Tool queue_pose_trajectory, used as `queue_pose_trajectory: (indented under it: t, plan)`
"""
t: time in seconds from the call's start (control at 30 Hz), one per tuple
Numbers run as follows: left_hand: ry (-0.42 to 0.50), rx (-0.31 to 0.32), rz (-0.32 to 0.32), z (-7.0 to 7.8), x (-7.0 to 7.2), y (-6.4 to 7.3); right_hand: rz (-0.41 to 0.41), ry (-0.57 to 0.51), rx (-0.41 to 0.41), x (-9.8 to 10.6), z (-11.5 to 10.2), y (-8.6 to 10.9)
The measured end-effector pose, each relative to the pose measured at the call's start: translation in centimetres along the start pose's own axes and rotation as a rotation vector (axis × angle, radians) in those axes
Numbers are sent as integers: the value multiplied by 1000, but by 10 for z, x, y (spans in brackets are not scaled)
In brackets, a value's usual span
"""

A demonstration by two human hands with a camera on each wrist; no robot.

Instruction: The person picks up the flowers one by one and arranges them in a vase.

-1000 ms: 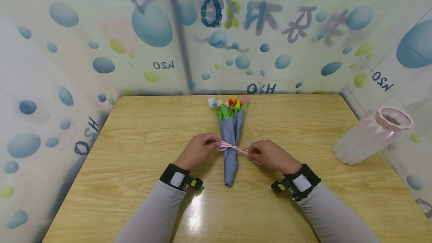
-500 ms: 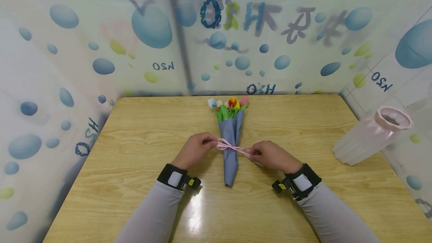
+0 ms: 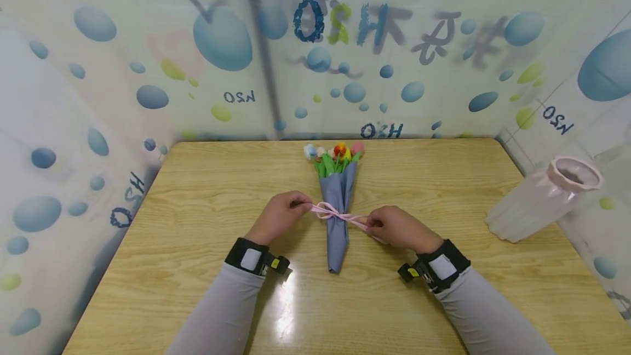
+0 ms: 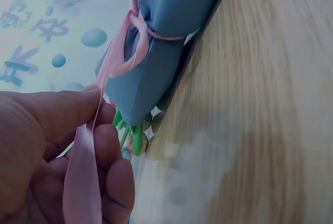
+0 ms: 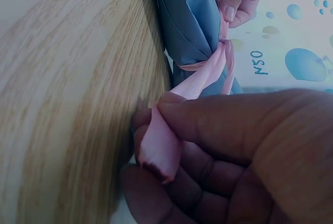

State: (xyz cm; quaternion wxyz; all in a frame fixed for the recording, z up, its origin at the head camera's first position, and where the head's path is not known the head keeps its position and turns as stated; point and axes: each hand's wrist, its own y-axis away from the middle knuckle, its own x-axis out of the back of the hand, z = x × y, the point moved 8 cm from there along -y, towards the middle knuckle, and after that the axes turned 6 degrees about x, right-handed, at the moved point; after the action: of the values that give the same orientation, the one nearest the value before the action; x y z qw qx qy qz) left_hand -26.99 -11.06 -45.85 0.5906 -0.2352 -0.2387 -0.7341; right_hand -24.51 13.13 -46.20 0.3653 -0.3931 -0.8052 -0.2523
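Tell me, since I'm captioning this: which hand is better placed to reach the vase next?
Right, probably. The right hand is nearer the vase; the left hand is across the bouquet. Both pinch the pink ribbon.

One left hand (image 3: 278, 215) and one right hand (image 3: 401, 229) are showing, along with two sleeves (image 3: 222, 311), two straps (image 3: 240, 252) and two cameras (image 3: 280, 264). One table (image 3: 197, 196), one bouquet (image 3: 336, 190), one ribbon (image 4: 83, 166) and one vase (image 3: 532, 204) are also appearing. Flowers (image 3: 340, 150) are numbering at least five, their overlap preventing an exact count.
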Motion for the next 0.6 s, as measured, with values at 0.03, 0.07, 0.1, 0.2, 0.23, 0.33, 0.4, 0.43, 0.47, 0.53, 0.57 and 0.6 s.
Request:
queue_pose_trajectory:
  t: [0.03,0.07,0.1,0.2,0.23,0.33,0.4,0.43,0.47,0.53,0.57,0.6]
  plan:
    - [0,3,2,-1,1,0,-1,1,-2,0,0,0]
    - [0,6,2,-1,2,0,-2,2,-5,0,0,0]
    - [1,8,1,-2,3,0,-3,5,-4,0,0,0]
    - [11,16,-7,-3,4,-1,-8,1,-13,1,0,0]
    - [16,19,-9,-4,4,-1,-10,0,-15,1,0,1]
    - [23,26,-9,-5,6,-1,-17,-9,-26,1,1,1]
    - [23,28,-3,-5,7,-1,-22,-9,-29,2,2,2]
    - [19,24,1,-5,8,-1,-23,-10,-30,2,2,2]
    - [16,23,4,-5,9,-1,-25,-9,-30,2,2,2]
    - [11,19,13,-6,10,-1,-27,-13,-31,2,2,2]
    - [8,16,17,-5,11,-1,-29,-14,-33,2,2,2]
    - [7,12,20,-6,12,-1,-31,-15,-35,2,2,2]
